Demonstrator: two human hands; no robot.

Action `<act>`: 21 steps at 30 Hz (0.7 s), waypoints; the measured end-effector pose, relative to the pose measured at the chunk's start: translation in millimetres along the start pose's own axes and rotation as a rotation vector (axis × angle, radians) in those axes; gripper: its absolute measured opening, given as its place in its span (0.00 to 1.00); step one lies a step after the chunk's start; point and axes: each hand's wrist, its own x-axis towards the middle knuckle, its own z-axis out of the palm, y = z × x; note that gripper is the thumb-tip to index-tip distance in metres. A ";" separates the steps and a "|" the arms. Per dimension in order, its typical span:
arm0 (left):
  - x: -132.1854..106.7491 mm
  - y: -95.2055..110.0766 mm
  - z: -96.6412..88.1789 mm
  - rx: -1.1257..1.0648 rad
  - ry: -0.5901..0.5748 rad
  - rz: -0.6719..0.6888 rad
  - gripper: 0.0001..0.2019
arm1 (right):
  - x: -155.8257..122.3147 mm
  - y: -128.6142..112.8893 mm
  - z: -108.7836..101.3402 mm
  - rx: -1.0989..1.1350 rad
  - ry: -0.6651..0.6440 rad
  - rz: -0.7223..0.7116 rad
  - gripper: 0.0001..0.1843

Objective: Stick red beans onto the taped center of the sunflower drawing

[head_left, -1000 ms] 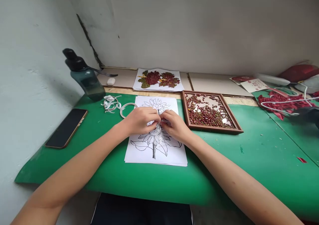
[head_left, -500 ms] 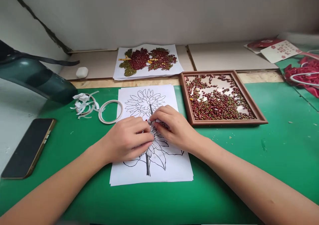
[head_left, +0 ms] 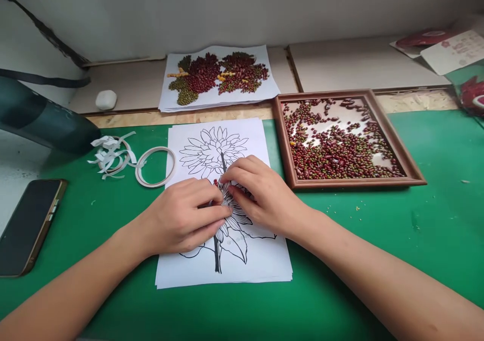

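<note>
Left hand [head_left: 191, 215] and right hand [head_left: 264, 196] curl over the flower line drawing [head_left: 214, 152]; I can't tell whether either pinches anything.

I get soft, muted light: the drawing [head_left: 214, 152] reads crisp, glare spots the tray [head_left: 359, 183], the upper-right corner blurs.

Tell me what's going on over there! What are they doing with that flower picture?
A person is bent to close fingerwork over a black-and-white flower drawing. The left hand and the right hand meet over its lower flower, with small red bits showing between them. The upper flower is only outlines. To the right, a brown frame holds loose red and green beans. Behind lies a picture made of similar beans.
</note>
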 end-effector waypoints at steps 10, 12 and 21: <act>0.7 0.0 -1.4 -0.061 -0.012 0.007 0.06 | 0.9 -0.3 -0.5 0.001 0.001 -0.001 0.12; 0.6 0.0 -0.9 -0.062 -0.016 0.006 0.06 | 0.9 -0.2 -0.5 -0.001 -0.002 0.001 0.12; 2.2 2.2 -0.6 -0.058 -0.035 -0.004 0.05 | 1.1 0.7 -0.5 0.002 0.004 -0.013 0.12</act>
